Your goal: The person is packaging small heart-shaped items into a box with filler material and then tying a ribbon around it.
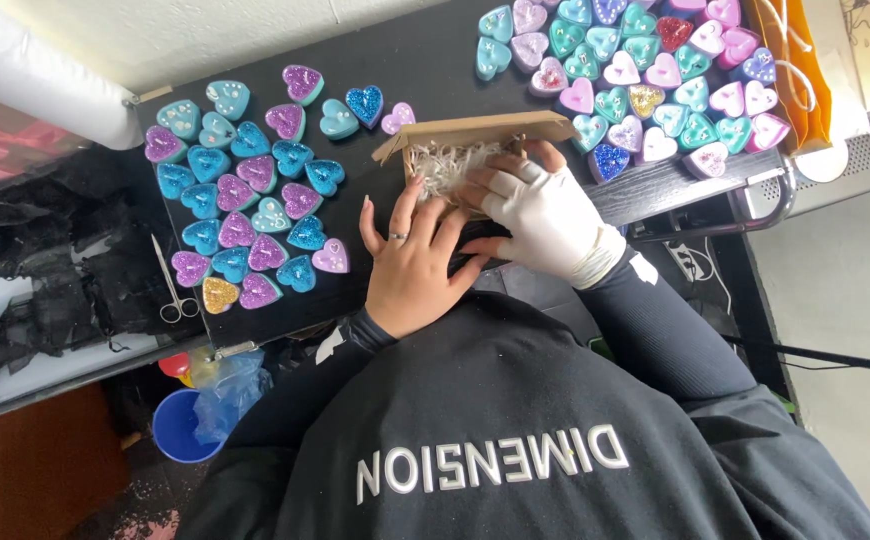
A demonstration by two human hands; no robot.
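while heart-shaped boxes lie around on the black desk, the cardboard box of shredded paper is pressed by the bare left hand and gloved right hand, each grip spread flat, clamped on nothing.

Cardboard box sits centre frame on the table, shredded paper in it; heart pieces left, more hearts upper right, scissors far left.

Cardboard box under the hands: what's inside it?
The cardboard box shows pale shredded paper filling. The left hand and gloved right hand cover the rest, so anything beneath is hidden.
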